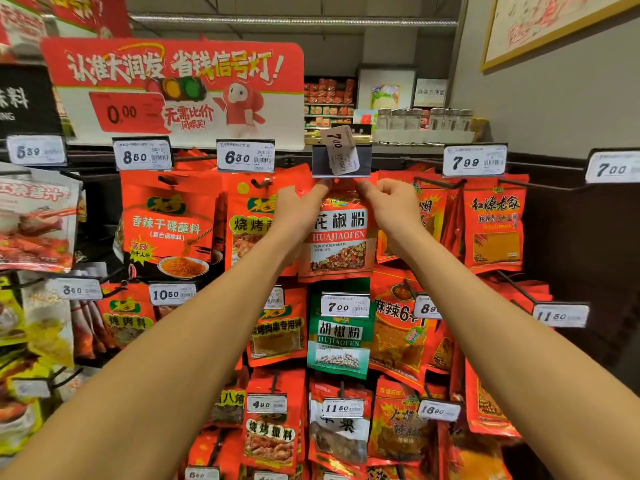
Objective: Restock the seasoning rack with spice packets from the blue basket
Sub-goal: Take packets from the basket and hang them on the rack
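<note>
Both hands, left (294,202) and right (391,199), pinch the red packet's (341,240) top corners; tilted price tag (341,150) overhangs, hook hidden.

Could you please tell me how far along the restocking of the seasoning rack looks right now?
Most hooks on the rack already hang full of packets. In hand: the left hand and right hand pinch the top of a red pepper powder packet under the loose price tag. The blue basket is out of view, so what remains cannot be judged.
</note>
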`<move>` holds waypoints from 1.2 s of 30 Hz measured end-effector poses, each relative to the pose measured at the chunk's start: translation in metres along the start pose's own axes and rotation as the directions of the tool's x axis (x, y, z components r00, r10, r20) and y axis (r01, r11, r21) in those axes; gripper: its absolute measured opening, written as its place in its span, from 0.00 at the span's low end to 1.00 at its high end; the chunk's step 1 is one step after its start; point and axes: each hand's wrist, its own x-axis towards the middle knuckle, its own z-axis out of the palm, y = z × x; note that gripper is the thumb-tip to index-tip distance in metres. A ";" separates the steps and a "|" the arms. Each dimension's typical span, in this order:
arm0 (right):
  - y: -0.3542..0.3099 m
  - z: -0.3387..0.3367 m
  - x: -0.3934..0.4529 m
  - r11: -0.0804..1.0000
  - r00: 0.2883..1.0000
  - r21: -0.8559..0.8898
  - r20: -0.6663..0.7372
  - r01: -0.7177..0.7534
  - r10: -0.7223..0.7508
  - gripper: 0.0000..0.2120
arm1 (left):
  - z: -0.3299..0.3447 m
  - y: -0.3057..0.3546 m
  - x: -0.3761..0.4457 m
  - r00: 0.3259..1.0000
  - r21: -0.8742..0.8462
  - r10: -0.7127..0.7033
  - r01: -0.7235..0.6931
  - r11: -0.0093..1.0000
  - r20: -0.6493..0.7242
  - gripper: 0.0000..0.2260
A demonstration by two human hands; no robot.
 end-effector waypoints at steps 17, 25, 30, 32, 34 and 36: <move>0.014 0.013 0.005 0.998 0.987 -0.003 -0.146 -0.066 0.064 0.17 | 0.008 -0.011 0.011 0.977 -0.052 -0.211 0.211 0.976 0.008 0.10; 0.041 0.014 0.008 0.998 0.995 -0.060 -0.094 -0.024 0.018 0.20 | 0.006 -0.040 0.016 0.980 0.162 0.073 -0.043 0.986 -0.183 0.17; 0.041 0.021 0.026 0.991 0.993 -0.130 -0.118 -0.031 0.015 0.23 | 0.012 -0.043 0.033 0.975 0.188 0.057 -0.015 0.982 -0.216 0.10; 0.041 0.024 0.038 0.985 0.991 -0.152 -0.118 -0.080 0.062 0.22 | 0.017 -0.043 0.044 0.976 0.161 -0.027 0.062 0.985 -0.215 0.12; 0.042 0.025 0.049 0.976 0.986 -0.166 -0.109 -0.142 0.125 0.19 | 0.021 -0.042 0.056 0.964 0.203 -0.069 0.124 0.971 -0.256 0.18; 0.040 0.026 0.058 0.962 0.974 -0.163 -0.089 -0.218 0.206 0.16 | 0.024 -0.040 0.064 0.947 0.267 -0.092 0.179 0.947 -0.308 0.22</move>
